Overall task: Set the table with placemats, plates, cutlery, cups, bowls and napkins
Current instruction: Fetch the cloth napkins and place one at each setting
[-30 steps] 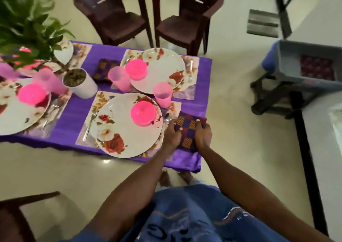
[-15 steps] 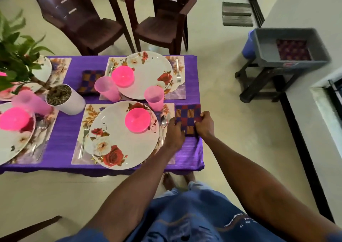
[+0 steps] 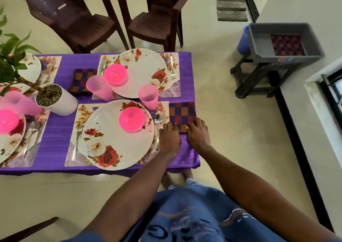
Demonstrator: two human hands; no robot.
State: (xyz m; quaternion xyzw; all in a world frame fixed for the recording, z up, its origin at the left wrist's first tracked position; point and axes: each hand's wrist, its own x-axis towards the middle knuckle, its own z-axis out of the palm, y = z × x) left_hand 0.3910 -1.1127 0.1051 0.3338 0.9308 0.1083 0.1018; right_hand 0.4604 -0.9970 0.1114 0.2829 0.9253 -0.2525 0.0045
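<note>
A checked purple-and-orange napkin (image 3: 182, 113) lies flat on the purple tablecloth (image 3: 55, 136), just right of the near placemat (image 3: 81, 112). My left hand (image 3: 169, 139) and my right hand (image 3: 199, 134) rest side by side on the napkin's near edge, fingertips pressing on the cloth. The near floral plate (image 3: 114, 141) carries a pink bowl (image 3: 131, 119); a fork (image 3: 76, 141) lies on its left and a spoon (image 3: 157, 120) on its right. A pink cup (image 3: 148, 95) stands behind the spoon. The far setting has a plate (image 3: 146, 71), bowl (image 3: 115, 74), cup (image 3: 99, 87) and napkin (image 3: 81, 81).
A potted plant in a white pot (image 3: 55, 101) stands mid-table, with more settings at the left edge. Two brown chairs (image 3: 153, 19) face the far side. A grey tub (image 3: 285, 42) holding another checked napkin sits on a dark stool at the right. Bare floor lies around the table corner.
The napkin went from being held by its sides to lying flat beside the near placemat. Both hands slid back to its near edge. The camera view shifted left and down.
</note>
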